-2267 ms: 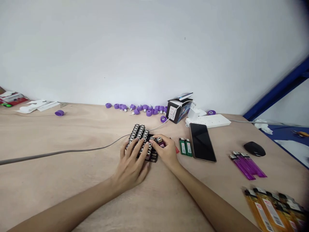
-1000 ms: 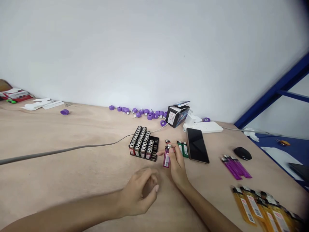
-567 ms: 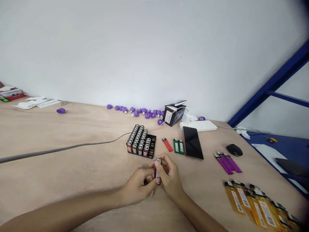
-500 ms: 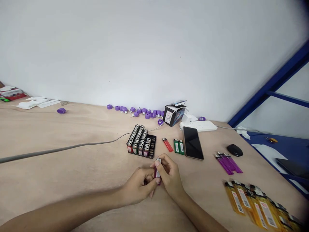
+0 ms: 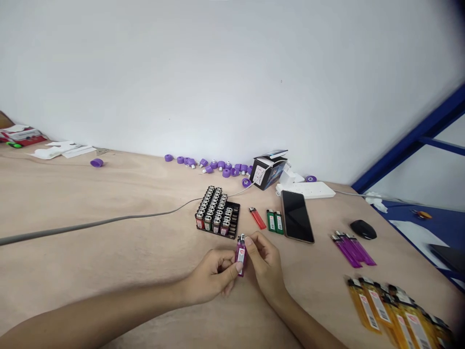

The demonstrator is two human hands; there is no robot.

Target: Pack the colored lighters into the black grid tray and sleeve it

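Note:
A purple lighter [image 5: 241, 257] with a white and red label stands roughly upright between my hands, metal top uppermost. My left hand [image 5: 214, 276] grips its lower part, thumb across the label. My right hand [image 5: 265, 261] is closed at its upper right side, thumb and fingertips against the edge near the top. Just beyond my hands is a black tray [image 5: 234, 228] holding rows of upright lighters [image 5: 214, 208], with bare slots along its right side. A red lighter [image 5: 257, 218] and two green lighters [image 5: 275, 221] lie to the tray's right.
A phone [image 5: 297, 215] lies beside the green lighters, with a white power strip [image 5: 312, 190] and black box [image 5: 267, 172] behind. Purple lighters [image 5: 352, 248], a mouse [image 5: 363, 229] and several orange lighters [image 5: 388, 310] are at right. Purple caps [image 5: 221, 166] line the wall; a grey cable [image 5: 109, 223] crosses the left.
My right thumb has slid off the lighter's front to its upper right edge, uncovering the label and top. The whole view has shifted slightly, moving most things rightward.

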